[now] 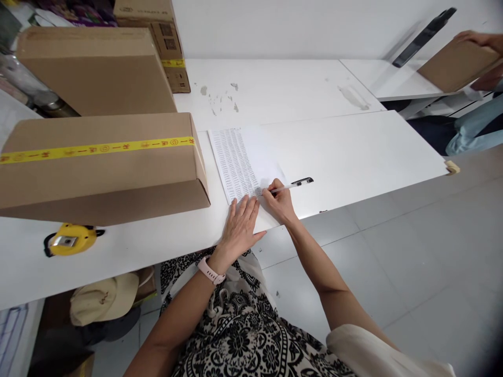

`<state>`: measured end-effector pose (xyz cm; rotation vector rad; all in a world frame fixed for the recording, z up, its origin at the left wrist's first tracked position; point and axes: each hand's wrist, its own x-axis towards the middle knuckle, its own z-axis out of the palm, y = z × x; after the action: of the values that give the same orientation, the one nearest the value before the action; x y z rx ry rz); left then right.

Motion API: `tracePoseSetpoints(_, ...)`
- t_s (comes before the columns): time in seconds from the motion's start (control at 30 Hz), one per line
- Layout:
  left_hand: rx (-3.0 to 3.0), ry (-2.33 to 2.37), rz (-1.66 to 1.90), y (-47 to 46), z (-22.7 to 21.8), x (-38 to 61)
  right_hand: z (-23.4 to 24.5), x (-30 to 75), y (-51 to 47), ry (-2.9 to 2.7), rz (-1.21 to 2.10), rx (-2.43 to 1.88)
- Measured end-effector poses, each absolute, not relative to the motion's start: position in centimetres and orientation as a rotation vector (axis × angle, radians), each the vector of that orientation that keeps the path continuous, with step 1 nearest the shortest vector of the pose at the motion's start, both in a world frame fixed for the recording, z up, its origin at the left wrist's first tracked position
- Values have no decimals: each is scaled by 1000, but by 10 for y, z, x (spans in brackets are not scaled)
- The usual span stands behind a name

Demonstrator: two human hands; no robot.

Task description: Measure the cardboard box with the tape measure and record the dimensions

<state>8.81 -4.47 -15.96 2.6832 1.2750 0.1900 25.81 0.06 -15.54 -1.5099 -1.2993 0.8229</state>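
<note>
A sheet of paper (231, 162) printed with columns of small text lies on the white table, its right part blank. My left hand (240, 225) rests flat with fingers stretched over the sheet's lower edge. Just to its right, my right hand (280, 201) pinches a pen (296, 184) with a clear barrel and black cap end. The pen's tip points down-left at the lower end of the printed columns; whether it touches the paper is hidden by my fingers.
A taped cardboard box (98, 173) stands left of the paper, with another carton (102, 78) behind it. A yellow tape measure (73, 240) lies near the front edge. Caps (106, 298) sit below the table. At the far right a co-worker's hand (477, 37) holds a cardboard box (456, 63).
</note>
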Motion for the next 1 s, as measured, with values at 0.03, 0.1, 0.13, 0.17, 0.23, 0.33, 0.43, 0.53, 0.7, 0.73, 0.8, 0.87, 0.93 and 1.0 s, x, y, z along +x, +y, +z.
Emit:
tracePoseSetpoints(0.03,2684,1276,189,-45,-159,88,-156,258,1,-1300,818,-1510)
tracePoseSetpoints(0.1,2684,1277,186,-45,-159,88,-157,259,1,-1300,807,-1514)
tracePoseSetpoints(0.13,2683,1277,185,-44,-159,88,-158,259,1,-1296,803,-1516)
tracePoseSetpoints(0.17,2682,1277,184,-44,-159,88,-158,259,1,-1293,800,-1516)
tracePoseSetpoints(0.23,2681,1278,185,-44,-159,88,-158,258,1,-1291,803,-1515)
tracePoseSetpoints(0.33,2684,1282,188,-45,-160,88,-155,258,0,-1291,816,-1525)
tracePoseSetpoints(0.43,2682,1282,184,-45,-160,88,-153,258,0,-1286,823,-1535)
tracePoseSetpoints(0.53,2677,1279,185,-45,-160,88,-153,258,0,-1282,814,-1540)
tracePoseSetpoints(0.7,2674,1280,181,-44,-159,88,-155,258,1,-1294,802,-1534)
tracePoseSetpoints(0.73,2674,1280,179,-44,-159,88,-155,258,1,-1297,803,-1539)
tracePoseSetpoints(0.8,2674,1277,178,-44,-160,88,-155,259,1,-1303,804,-1546)
tracePoseSetpoints(0.87,2672,1277,182,-45,-160,88,-154,259,0,-1310,802,-1541)
tracePoseSetpoints(0.93,2670,1276,189,-45,-159,88,-153,259,0,-1316,796,-1535)
tracePoseSetpoints(1.0,2667,1273,195,-45,-159,88,-152,259,0,-1319,791,-1544)
